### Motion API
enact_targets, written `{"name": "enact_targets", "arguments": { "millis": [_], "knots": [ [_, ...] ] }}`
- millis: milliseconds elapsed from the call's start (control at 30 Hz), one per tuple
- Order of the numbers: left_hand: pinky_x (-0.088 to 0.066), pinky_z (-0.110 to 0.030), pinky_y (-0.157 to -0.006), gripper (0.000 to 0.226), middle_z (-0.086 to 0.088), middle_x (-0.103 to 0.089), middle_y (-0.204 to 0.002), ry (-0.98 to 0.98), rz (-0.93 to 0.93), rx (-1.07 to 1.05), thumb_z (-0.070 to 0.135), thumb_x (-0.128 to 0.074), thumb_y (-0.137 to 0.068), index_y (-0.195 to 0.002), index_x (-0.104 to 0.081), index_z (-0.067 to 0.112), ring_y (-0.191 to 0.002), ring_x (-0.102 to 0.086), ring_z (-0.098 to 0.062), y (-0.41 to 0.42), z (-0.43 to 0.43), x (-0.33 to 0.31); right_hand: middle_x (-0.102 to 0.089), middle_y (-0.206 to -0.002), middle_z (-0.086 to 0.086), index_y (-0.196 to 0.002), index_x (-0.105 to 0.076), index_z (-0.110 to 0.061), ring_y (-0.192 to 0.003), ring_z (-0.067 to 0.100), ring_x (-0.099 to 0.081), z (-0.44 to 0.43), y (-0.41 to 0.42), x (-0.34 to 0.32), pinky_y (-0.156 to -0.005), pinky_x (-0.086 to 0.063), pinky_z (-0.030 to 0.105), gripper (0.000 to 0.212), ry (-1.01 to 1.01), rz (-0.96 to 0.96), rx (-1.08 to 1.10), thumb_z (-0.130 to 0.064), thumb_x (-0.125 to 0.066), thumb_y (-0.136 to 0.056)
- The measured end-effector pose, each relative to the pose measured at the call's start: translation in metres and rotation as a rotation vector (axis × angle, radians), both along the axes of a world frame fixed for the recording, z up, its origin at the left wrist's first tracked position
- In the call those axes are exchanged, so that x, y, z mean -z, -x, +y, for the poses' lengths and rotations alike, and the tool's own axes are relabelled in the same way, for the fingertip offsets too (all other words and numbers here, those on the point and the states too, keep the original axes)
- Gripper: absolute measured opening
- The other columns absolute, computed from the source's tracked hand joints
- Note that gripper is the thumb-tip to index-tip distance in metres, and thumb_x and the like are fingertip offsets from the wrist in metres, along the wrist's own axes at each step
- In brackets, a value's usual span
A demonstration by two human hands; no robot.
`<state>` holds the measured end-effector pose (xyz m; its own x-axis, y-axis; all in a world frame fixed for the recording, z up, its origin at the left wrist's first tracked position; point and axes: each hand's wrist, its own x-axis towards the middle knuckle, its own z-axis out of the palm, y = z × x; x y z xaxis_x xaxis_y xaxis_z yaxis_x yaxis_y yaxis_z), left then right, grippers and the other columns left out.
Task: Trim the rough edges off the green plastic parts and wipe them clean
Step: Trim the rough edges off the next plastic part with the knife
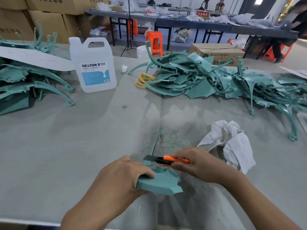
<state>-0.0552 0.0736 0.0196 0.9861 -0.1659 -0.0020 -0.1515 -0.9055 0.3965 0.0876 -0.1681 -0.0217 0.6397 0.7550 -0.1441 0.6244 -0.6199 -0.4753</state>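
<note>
Left heap: the left heap [25, 83] of green plastic parts lies at the far left of the grey table [66, 146], with a white sheet [33, 58] resting across its top.
Jug: a translucent white jug [93, 65] with a blue DEXCON label stands upright just right of that pile.
Left hand: the left hand [119, 178] grips the wide end of the green part, fingers curled over its left edge, pressing it down near the table's front edge.
Green part: the green part [159, 181] lies between the two hands, its broad flat end nearest the person and its thin curved arm reaching away across the table.
Utility knife: an orange utility knife [167, 161] points left with its blade out; the blade seems to meet the part at its narrow neck, though the contact is hard to make out.
Right hand: the right hand [199, 165] is wrapped around the knife handle.
Shavings: fine green shavings [174, 138] are scattered just beyond the hands.
White cloth: a crumpled white cloth [232, 143] lies just right of the right hand.
Right heap: the right heap [207, 80] of green parts sprawls across the far right, with a yellow piece [143, 80] at its left edge.
</note>
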Motion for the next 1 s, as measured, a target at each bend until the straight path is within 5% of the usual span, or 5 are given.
{"name": "enact_targets", "arguments": {
  "millis": [333,500,567,700,1000],
  "knots": [
    [-0.039,-0.012,-0.077,0.030,0.032,-0.065,-0.108,0.009,-0.052,0.012,0.051,-0.070,-0.084,-0.113,-0.064,0.049,-0.094,-0.046,0.001,0.003,0.007,0.005,-0.054,-0.084,-0.011,-0.118,-0.061,-0.037,-0.072,0.015,-0.056,0.007,-0.028,0.009,-0.058,-0.037,0.029,0.028,0.125,-0.361,0.357,-0.054,-0.043,-0.103],
    [-0.037,-0.027,-0.094,0.045,0.026,-0.057,-0.126,0.038,-0.063,-0.056,0.028,-0.079,-0.074,-0.113,-0.068,0.048,-0.116,-0.048,-0.004,0.005,0.029,0.032,-0.060,-0.080,-0.012,-0.108,-0.063,-0.047,-0.069,0.004,-0.057,-0.001,-0.016,0.003,-0.064,-0.046,0.030,0.013,-0.075,-0.071,0.152,-0.053,-0.054,-0.099],
    [-0.027,-0.029,-0.101,0.053,0.024,-0.044,-0.138,-0.035,-0.018,-0.079,0.040,-0.079,-0.073,-0.121,-0.061,0.057,-0.128,-0.038,-0.005,0.007,0.037,0.045,-0.057,-0.084,-0.013,-0.116,-0.062,-0.048,-0.072,0.003,-0.055,-0.004,-0.011,0.003,-0.068,-0.046,0.030,0.019,-0.059,-0.081,0.110,-0.054,-0.055,-0.099],
    [-0.011,-0.019,-0.105,0.072,0.035,-0.019,-0.142,-0.033,0.085,-0.040,0.076,-0.062,-0.056,-0.125,-0.041,0.072,-0.127,-0.020,0.015,0.010,0.047,0.062,-0.051,-0.088,-0.012,-0.117,-0.063,-0.041,-0.076,0.007,-0.054,-0.005,-0.005,0.005,-0.075,-0.049,0.036,0.026,-0.030,-0.091,0.070,-0.056,-0.055,-0.098],
    [-0.005,-0.010,-0.106,0.074,0.040,-0.017,-0.146,0.052,0.038,-0.035,0.060,-0.080,-0.064,-0.117,-0.034,0.084,-0.130,-0.015,0.025,0.012,0.053,0.075,-0.053,-0.092,-0.011,-0.112,-0.062,-0.049,-0.084,0.000,-0.052,0.011,-0.011,0.000,-0.071,-0.039,0.026,0.016,0.052,-0.020,-0.016,-0.054,-0.057,-0.098]
  ]
}}
